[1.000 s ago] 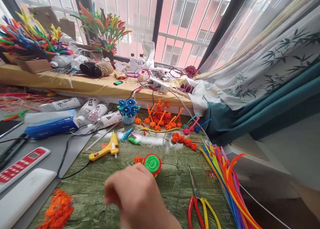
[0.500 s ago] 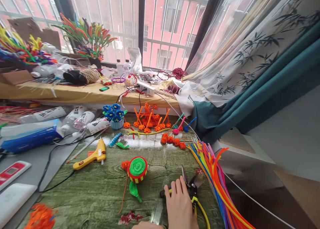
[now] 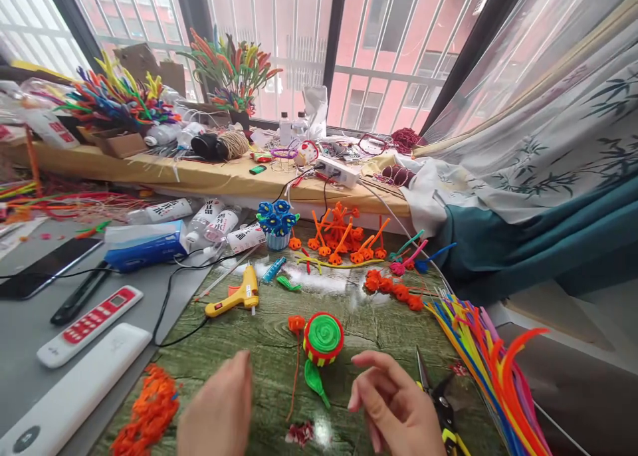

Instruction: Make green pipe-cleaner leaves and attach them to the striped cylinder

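My left hand [image 3: 215, 406] is over the front of the green wood-grain table [image 3: 239, 346], seen from its back and blurred; its fingers are mostly hidden. My right hand [image 3: 399, 406], palm turned inward, has loosely curled fingers apart and holds nothing. Between the hands stands a small round pot [image 3: 323, 338] made of pipe cleaners, with a green spiral top and red rim. At its left lies an orange pipe-cleaner flower [image 3: 296, 324] with a thin stem. A green pipe-cleaner leaf [image 3: 314, 378] touches its lower edge. Black-and-yellow pliers [image 3: 443, 403] lie right of my right hand.
A yellow glue gun [image 3: 239, 293] rests at left, its cord crossing the grey surface. Orange fuzzy pieces [image 3: 147, 409] are heaped front left. Orange flowers [image 3: 343, 240] and a blue-flower pot [image 3: 278, 225] stand behind. Bundled pipe cleaners [image 3: 498, 363] hang over the right edge.
My right hand has come off the pliers, which stay on the table. My left hand has risen into view at left. The camera view has swung left.
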Demonstrator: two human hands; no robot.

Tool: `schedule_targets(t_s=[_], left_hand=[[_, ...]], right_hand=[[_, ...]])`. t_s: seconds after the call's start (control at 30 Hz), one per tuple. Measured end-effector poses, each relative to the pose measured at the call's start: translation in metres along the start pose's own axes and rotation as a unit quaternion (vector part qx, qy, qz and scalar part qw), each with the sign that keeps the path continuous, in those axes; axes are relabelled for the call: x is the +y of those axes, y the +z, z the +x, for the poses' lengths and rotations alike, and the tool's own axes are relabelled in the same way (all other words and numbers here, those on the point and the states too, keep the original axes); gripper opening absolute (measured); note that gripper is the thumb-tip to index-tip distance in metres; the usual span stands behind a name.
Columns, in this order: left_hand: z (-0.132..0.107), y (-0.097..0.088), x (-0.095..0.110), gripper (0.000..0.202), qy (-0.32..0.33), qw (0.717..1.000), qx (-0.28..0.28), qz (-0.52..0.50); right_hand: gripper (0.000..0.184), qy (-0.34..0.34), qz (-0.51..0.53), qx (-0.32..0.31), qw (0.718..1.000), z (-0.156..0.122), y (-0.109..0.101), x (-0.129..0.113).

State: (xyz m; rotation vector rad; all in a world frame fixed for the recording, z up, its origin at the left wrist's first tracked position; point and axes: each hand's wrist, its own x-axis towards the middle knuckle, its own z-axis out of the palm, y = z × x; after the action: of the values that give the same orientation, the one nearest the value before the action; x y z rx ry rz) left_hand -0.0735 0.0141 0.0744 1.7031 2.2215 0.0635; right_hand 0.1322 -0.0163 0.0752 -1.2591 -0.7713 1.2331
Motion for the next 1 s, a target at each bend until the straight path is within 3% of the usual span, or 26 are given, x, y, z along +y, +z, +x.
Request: schedule_targets(t_s=[0.1,0.2,0.37,0.63,0.73,0.83,0.9,1.0], left_hand=[[0.037,-0.016,-0.010,0.054,-0.055,0.997,0.024,0.043],[0.059,-0.016,-0.010,0.055,-0.073,0.995,0.024,0.062],[0.072,-0.011,-0.014,0.057,-0.051,0.996,0.009,0.077],[0.081,0.002,-0.017,0.039,-0.007,0.998,-0.039,0.057],[0.076,0.007,-0.008,0.033,0.009,1.000,-0.030,-0.002],[0.068,0.007,0.004,0.021,0.031,0.990,-0.026,-0.133],[0.060,0.005,0.017,0.026,0.055,0.965,-0.022,-0.256],[0.044,0.002,0.044,0.048,0.072,0.904,-0.037,-0.421]], right_hand=[[0.042,0.026,0.053,-0.001,0.998,0.014,-0.006,0.005],[0.043,0.038,0.064,0.003,0.997,0.023,-0.011,0.018],[0.045,0.037,0.067,0.001,0.997,0.031,-0.014,0.030],[0.047,0.054,0.140,-0.064,0.987,0.043,-0.013,0.020],[0.046,0.050,0.151,-0.090,0.983,0.051,-0.015,0.014],[0.044,0.050,0.133,-0.100,0.985,0.058,-0.017,0.008],[0.045,0.052,0.121,-0.106,0.986,0.061,-0.018,0.004],[0.045,0.050,0.114,-0.116,0.985,0.064,-0.014,0.000]])
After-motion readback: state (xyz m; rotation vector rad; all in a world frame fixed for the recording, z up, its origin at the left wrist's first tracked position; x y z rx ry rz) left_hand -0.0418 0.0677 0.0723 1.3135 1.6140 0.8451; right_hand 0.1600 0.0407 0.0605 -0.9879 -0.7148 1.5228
